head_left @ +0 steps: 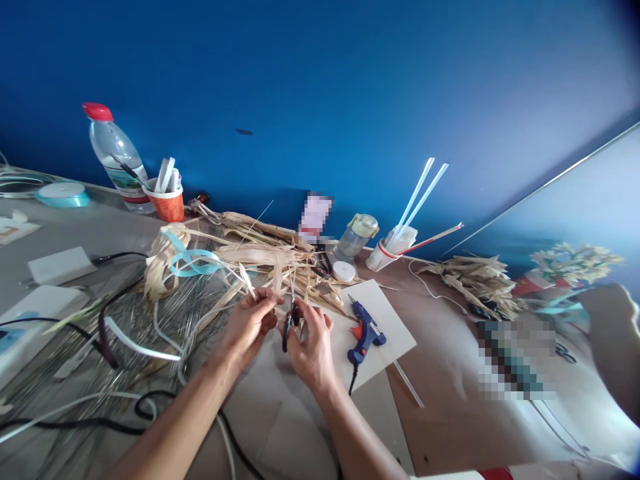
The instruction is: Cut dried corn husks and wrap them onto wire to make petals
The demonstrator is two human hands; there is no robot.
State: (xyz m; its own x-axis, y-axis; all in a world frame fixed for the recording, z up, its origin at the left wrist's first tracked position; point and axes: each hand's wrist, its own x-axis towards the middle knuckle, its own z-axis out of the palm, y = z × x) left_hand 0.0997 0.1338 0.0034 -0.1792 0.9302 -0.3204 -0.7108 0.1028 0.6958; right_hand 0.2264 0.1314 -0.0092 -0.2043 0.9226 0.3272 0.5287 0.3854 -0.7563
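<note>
My left hand [254, 325] pinches a pale strip of dried corn husk [279, 275], and a whitish pointed piece [246, 279] sticks out above its knuckles. Black-handled scissors [289, 320] are gripped in my right hand [314, 340], with the blades pointing up, close beside the strip. Whether the blades touch the strip I cannot tell. Behind both hands lies a heap of dried husks [260, 253]. To the right of my right hand, a blue glue gun [367, 333] rests on a white sheet [400, 340].
Thin wires [115, 333] and cables spread over the table's left side. At the back stand a red-capped bottle [120, 157], an orange cup [169, 203], a jar [355, 237] and a cup with glue sticks [385, 255]. More husks [477, 283] lie at right.
</note>
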